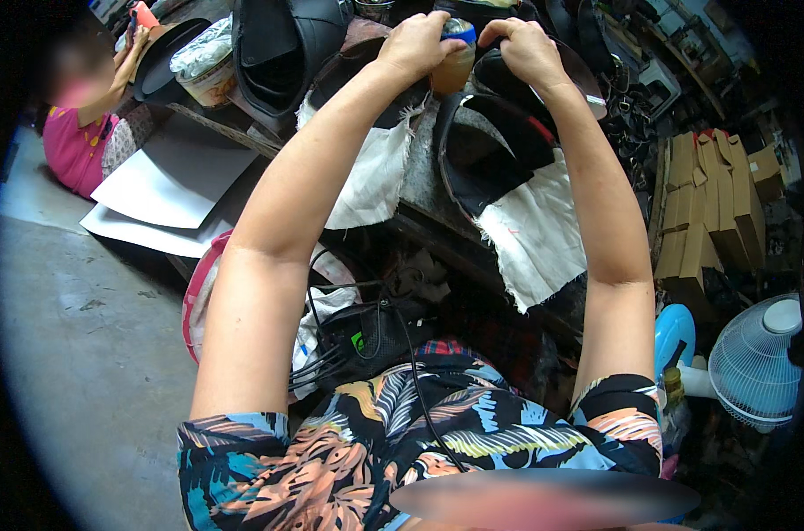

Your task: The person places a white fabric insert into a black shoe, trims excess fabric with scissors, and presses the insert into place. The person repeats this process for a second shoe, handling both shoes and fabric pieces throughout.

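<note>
Both my arms stretch forward to the cluttered bench. My left hand [417, 46] is closed at the side of a jar [455, 69] with amber-brown contents and a blue rim, its fingertips against the rim. Just right of the jar, my right hand [528, 53] has bent, closed fingers; what they hold, if anything, is hidden. Beneath my left wrist lies a curved black piece with frayed white cloth [371, 177]. Under my right forearm is another curved black piece [486, 146], with ragged white cloth [539, 234] hanging over the bench's near edge.
A large black moulded piece [282, 62] and a foil-covered tub [204, 66] stand left on the bench. White sheets [172, 181] jut out below them. Another person [83, 146] sits far left. Cardboard boxes [703, 208] and a fan [756, 358] stand right.
</note>
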The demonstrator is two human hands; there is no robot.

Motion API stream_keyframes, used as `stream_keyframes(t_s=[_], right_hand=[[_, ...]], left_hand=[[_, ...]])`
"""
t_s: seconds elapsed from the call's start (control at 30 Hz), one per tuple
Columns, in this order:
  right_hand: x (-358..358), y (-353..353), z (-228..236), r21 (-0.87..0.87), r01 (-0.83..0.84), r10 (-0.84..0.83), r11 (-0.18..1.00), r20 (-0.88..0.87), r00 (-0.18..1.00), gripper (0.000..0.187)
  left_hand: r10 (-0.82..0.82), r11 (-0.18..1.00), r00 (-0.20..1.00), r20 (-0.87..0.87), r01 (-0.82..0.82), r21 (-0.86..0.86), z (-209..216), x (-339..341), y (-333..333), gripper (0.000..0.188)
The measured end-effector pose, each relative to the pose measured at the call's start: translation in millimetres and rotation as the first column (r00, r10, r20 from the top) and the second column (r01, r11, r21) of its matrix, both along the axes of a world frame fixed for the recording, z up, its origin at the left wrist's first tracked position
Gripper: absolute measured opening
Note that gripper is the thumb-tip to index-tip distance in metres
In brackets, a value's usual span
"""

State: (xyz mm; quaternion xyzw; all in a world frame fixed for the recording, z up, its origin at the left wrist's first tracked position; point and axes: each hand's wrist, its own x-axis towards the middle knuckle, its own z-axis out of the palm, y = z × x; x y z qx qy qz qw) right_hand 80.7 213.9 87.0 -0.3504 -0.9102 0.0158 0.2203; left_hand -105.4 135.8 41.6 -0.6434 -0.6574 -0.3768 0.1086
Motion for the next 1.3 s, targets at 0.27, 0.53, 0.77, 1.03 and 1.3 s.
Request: stream_keyframes(t_s=[0.27, 0.53, 0.77, 1.03, 1.3], right_hand=[[-29, 13, -25, 0.204, -0.001, -0.075, 0.979, 0.364, 0.928, 0.043], [-25, -6, -8, 0.238, -0.035, -0.029, 0.971, 0.261, 0.965, 0.036], [12, -50, 26, 0.129, -0.024, -0.004, 0.991, 0.213, 0.977, 0.025], [100, -120, 20, -0.012, -0.249, 0.221, 0.969, -0.423, 0.879, 0.060], [115, -132, -27, -0.028, -0.085, 0.058, 0.996, -0.532, 0.845, 0.084]], left_hand=[[-0.115, 0.993, 0.976, 0.184, 0.109, 0.043, -4, -11, 4, 0.048], [-0.158, 0.987, 0.957, 0.244, 0.163, -0.003, -5, -12, 4, 0.050], [-0.113, 0.993, 0.993, 0.044, 0.115, -0.034, 5, -3, -19, 0.057], [-0.540, 0.828, 0.818, -0.201, 0.558, 0.048, 20, 65, -140, 0.024], [-0.431, 0.878, 0.903, -0.003, 0.418, -0.231, -36, 97, -174, 0.022]])
